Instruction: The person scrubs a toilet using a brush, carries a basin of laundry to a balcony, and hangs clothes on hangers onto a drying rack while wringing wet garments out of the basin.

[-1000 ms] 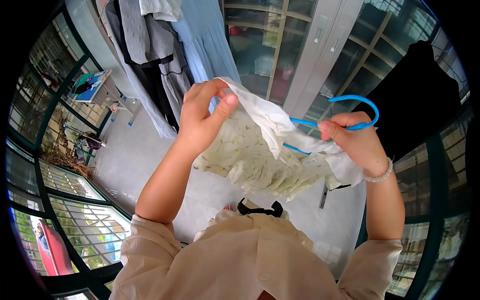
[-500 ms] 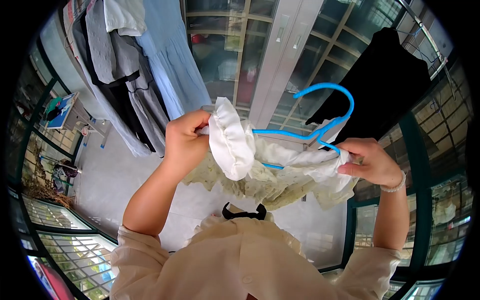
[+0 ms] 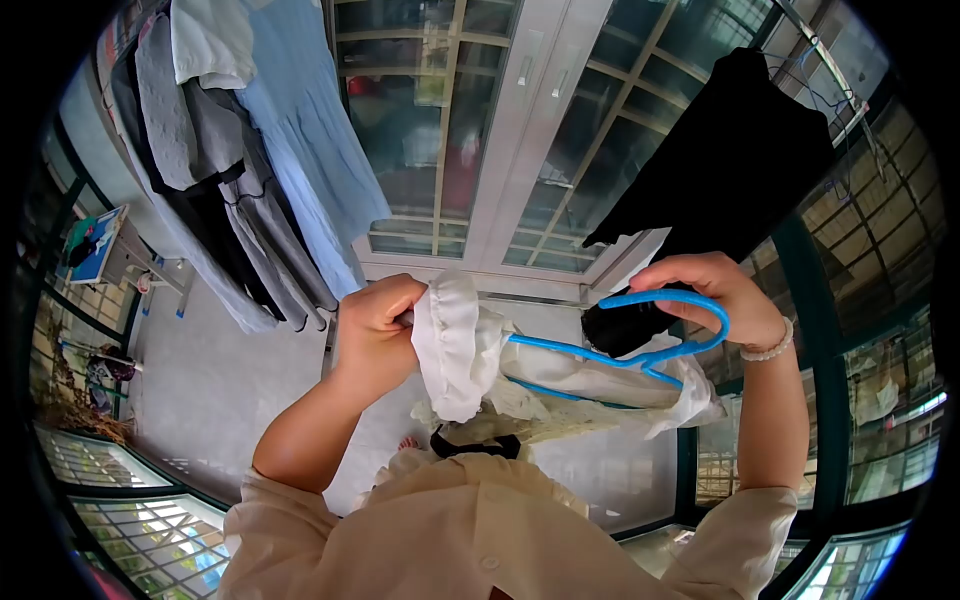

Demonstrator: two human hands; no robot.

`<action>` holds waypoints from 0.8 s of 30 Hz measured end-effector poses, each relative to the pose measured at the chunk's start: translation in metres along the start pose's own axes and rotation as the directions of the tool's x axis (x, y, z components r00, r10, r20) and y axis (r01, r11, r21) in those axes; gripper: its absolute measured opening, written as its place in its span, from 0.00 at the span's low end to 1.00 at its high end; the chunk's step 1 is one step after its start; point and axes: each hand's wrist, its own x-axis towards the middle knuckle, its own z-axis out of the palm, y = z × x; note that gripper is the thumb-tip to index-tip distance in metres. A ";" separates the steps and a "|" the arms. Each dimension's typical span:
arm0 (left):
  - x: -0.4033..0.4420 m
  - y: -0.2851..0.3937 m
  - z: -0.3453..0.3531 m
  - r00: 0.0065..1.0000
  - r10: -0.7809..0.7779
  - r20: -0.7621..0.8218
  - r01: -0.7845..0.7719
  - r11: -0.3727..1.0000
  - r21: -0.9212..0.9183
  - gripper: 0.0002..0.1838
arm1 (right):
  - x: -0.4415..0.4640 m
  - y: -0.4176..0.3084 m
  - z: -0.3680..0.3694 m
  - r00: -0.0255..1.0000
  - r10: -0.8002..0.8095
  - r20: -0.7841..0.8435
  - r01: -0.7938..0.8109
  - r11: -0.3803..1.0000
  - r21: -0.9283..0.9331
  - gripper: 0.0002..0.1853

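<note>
A pale garment (image 3: 560,400) with a ruffled white collar hangs between my hands, with a blue hanger (image 3: 570,347) partly inside its opening. My left hand (image 3: 378,325) is closed on the garment beside the white ruffle (image 3: 450,345). At the right, my right hand (image 3: 715,295) curls round the hanger's hook, thumb and fingers bent on it; the fingertips are partly behind the hook. The hanger's right arm ends in the garment's right side, and its left end is hidden behind the ruffle.
Grey and light blue clothes (image 3: 310,150) hang at the upper left. A black garment (image 3: 720,160) hangs at the upper right near a metal rack (image 3: 825,65). Glass doors (image 3: 540,90) stand ahead. A small blue-topped table (image 3: 100,245) is at the far left.
My right hand has moved from the garment's edge to the hanger's hook, and the hook has tipped lower. The garment hangs lower and nearer my body. The view has shifted.
</note>
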 end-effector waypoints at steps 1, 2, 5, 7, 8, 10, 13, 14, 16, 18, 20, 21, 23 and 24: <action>-0.001 0.000 0.004 1.000 -0.007 0.011 0.007 1.000 0.003 0.09 | 0.011 0.001 0.006 0.977 0.013 0.211 -0.021 0.999 0.036 0.15; -0.001 -0.001 0.008 1.000 -0.011 0.022 0.011 1.000 0.008 0.09 | 0.023 0.013 0.018 0.929 -0.125 0.349 0.087 0.989 0.122 0.18; -0.006 -0.005 0.015 1.000 -0.010 0.016 0.010 1.000 -0.001 0.09 | 0.041 0.007 0.065 0.844 0.057 0.533 -0.124 0.988 0.090 0.17; -0.010 -0.007 0.016 0.999 -0.033 0.014 0.033 0.999 0.007 0.09 | 0.050 0.010 0.079 0.794 0.146 0.590 -0.012 0.975 -0.224 0.12; -0.011 -0.009 0.014 0.999 -0.032 0.036 0.031 0.999 0.024 0.08 | 0.050 0.007 0.078 0.850 0.078 0.521 0.052 0.972 -0.231 0.10; -0.014 -0.014 0.011 0.996 -0.033 0.080 0.028 0.998 0.058 0.08 | 0.049 0.002 0.067 0.925 -0.069 0.373 0.175 0.950 -0.259 0.07; -0.018 -0.017 0.011 0.984 -0.085 0.157 0.086 0.996 -0.005 0.07 | 0.059 -0.008 0.030 0.966 0.062 -0.252 0.039 0.926 0.376 0.12; -0.022 -0.019 0.015 0.979 -0.145 0.142 0.152 0.988 -0.039 0.07 | 0.073 -0.001 0.017 0.909 0.162 -0.384 -0.044 0.953 0.298 0.15; -0.026 -0.024 0.021 0.962 -0.241 0.126 0.254 0.961 -0.108 0.07 | 0.073 0.030 0.011 0.926 0.342 -0.162 -0.345 0.939 0.013 0.20; -0.023 -0.025 0.013 0.952 -0.301 0.046 0.305 0.939 -0.161 0.06 | 0.048 0.036 0.005 0.843 0.520 0.136 -0.495 0.850 -0.179 0.25; -0.015 -0.036 0.002 0.943 -0.331 -0.031 0.313 0.917 -0.248 0.05 | 0.004 0.040 -0.003 0.863 0.452 0.226 -0.448 0.891 -0.072 0.31; -0.008 -0.045 -0.004 0.937 -0.342 -0.068 0.308 0.903 -0.300 0.05 | -0.018 0.046 -0.007 0.935 0.306 0.177 -0.319 0.947 0.047 0.33; 0.017 -0.044 -0.018 0.931 -0.353 -0.089 0.318 0.907 -0.278 0.05 | -0.045 0.020 -0.009 0.992 0.102 -0.070 -0.109 0.989 -0.104 0.31; 0.036 -0.028 -0.019 0.947 -0.309 -0.083 0.266 0.905 -0.332 0.05 | -0.046 0.027 -0.002 0.935 -0.149 -0.321 0.048 0.952 -0.302 0.20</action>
